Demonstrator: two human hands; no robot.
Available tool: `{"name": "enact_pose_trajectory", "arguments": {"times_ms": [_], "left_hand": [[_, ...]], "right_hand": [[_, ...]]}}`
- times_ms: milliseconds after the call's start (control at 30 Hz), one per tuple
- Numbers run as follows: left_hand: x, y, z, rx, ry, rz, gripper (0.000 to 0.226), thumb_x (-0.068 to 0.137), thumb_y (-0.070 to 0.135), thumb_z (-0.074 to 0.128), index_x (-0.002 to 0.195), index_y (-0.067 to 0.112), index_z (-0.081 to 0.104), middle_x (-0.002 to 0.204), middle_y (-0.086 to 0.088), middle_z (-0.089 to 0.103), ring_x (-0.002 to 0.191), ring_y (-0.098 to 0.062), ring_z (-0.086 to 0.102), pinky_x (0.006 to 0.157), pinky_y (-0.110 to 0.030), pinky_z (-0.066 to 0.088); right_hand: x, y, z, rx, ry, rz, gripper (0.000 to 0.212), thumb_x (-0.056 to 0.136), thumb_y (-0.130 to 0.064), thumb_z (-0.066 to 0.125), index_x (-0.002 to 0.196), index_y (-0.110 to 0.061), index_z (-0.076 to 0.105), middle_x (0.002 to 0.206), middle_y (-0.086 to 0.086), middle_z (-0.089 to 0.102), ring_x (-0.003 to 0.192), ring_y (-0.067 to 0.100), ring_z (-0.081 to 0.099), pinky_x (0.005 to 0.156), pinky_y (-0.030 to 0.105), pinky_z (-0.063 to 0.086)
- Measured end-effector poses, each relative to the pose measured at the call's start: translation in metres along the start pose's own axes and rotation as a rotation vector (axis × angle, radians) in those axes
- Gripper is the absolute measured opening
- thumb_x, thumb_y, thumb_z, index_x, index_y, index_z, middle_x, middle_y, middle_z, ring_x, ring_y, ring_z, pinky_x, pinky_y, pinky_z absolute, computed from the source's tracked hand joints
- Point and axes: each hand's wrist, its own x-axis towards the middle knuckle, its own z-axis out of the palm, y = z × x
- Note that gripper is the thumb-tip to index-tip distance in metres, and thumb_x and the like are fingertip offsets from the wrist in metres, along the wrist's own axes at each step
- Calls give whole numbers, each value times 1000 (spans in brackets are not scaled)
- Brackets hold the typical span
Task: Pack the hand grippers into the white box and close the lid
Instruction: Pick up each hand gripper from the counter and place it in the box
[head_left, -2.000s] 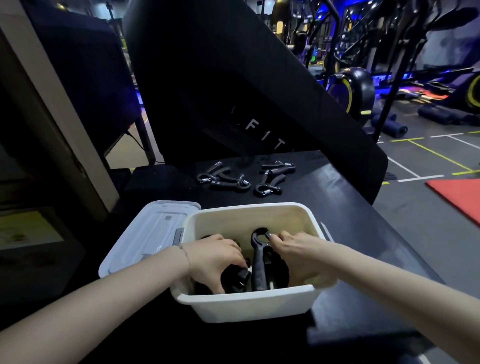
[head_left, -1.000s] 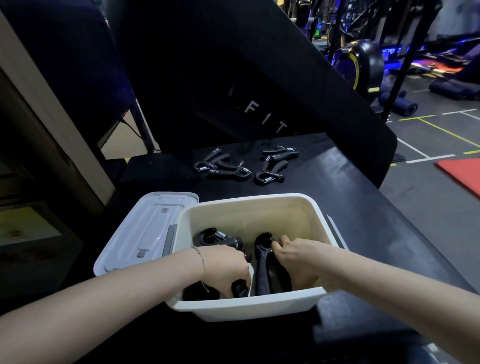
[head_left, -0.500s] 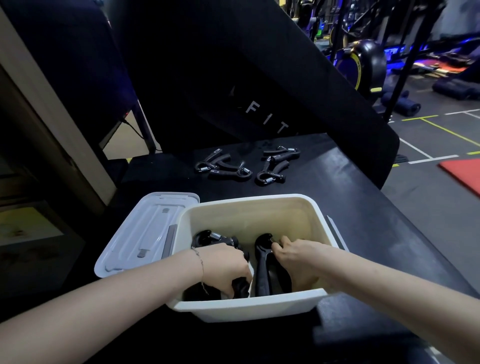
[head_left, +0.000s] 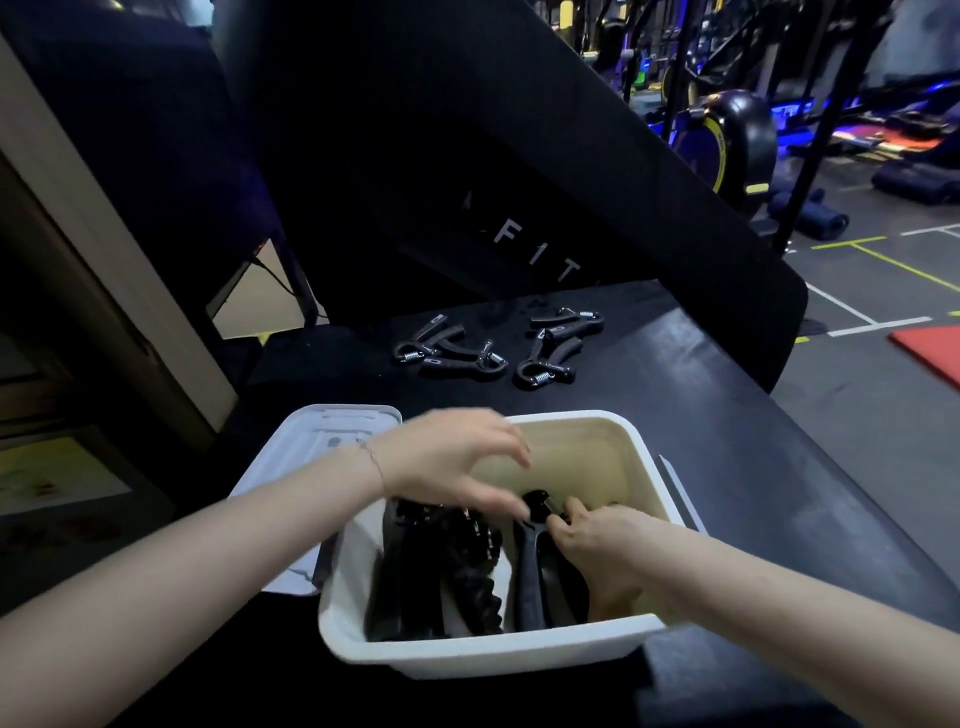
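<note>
The white box (head_left: 644, 457) stands open near the table's front edge, with several black hand grippers (head_left: 441, 577) standing inside it. My right hand (head_left: 602, 540) is down in the box, fingers pinched on the top of one upright gripper (head_left: 530, 566). My left hand (head_left: 457, 457) hovers over the box's left rim, fingers spread and holding nothing. The white lid (head_left: 306, 457) lies flat just left of the box, partly hidden by my left forearm. Several more grippers (head_left: 452, 353) (head_left: 550, 348) lie on the table behind the box.
The black table (head_left: 727, 441) runs back to a large slanted black panel (head_left: 519, 182) with white letters. A beige post (head_left: 104, 249) stands at the left. Gym machines and a red mat (head_left: 930, 353) fill the floor to the right.
My left hand has come up out of the box and opened above its left rim. My right hand stays inside on the upright gripper.
</note>
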Motion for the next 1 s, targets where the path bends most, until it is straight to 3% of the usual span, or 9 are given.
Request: {"name": "enact_pose_trajectory", "arguments": {"times_ms": [100, 200, 400, 533, 700, 867, 1000], "left_hand": [[18, -25, -7, -77, 123, -42, 46, 85, 53, 57, 117, 22, 63, 123, 6, 59, 116, -8, 51, 103, -29, 40], [42, -59, -5, -129, 183, -150, 38, 88, 36, 63, 122, 19, 60, 127, 3, 58, 120, -10, 51, 106, -32, 38], [92, -110, 8, -102, -7, -431, 86, 80, 52, 66, 149, 19, 25, 156, -4, 28, 144, -22, 21, 118, -38, 19], [119, -141, 19, 68, -133, -501, 102, 74, 64, 64, 152, 26, 9, 161, -3, 9, 148, -23, 3, 119, -48, 13], [143, -178, 30, 152, -237, -567, 95, 81, 62, 58, 152, 30, 4, 161, -5, 4, 148, -24, 0, 117, -51, 11], [161, -209, 48, 172, -295, -596, 90, 83, 65, 51, 151, 34, 2, 161, -12, 2, 148, -29, -1, 118, -50, 9], [170, -227, 57, 174, -305, -599, 86, 81, 71, 46, 150, 41, 4, 160, -13, 3, 148, -30, -1, 119, -50, 8]], "right_hand": [[-1, 0, -2, 52, -2, 11, 85, 70, -42, 77, 131, -3, 32, 128, 18, 37, 105, 36, 55, 85, 41, 46], [-2, 1, -4, 79, 105, -15, 87, 63, -56, 75, 125, -5, 40, 125, 12, 40, 107, 32, 50, 84, 39, 45], [-2, 3, -13, 170, 529, -89, 50, 83, -55, 55, 107, -11, 50, 113, 6, 51, 102, 27, 49, 83, 34, 38], [1, 6, -13, 248, 816, -174, 46, 76, -51, 65, 97, -10, 61, 111, 9, 63, 105, 31, 58, 89, 39, 49], [0, 18, -15, 160, 864, -214, 50, 79, -57, 59, 114, -22, 60, 131, 4, 55, 133, 30, 40, 105, 50, 36], [16, 36, -15, 169, 797, -158, 59, 82, -61, 41, 128, -26, 53, 139, 3, 50, 136, 28, 36, 105, 54, 35], [23, 37, -14, 203, 759, -135, 65, 81, -64, 38, 135, -28, 46, 144, 3, 45, 138, 29, 34, 106, 56, 33]]}}
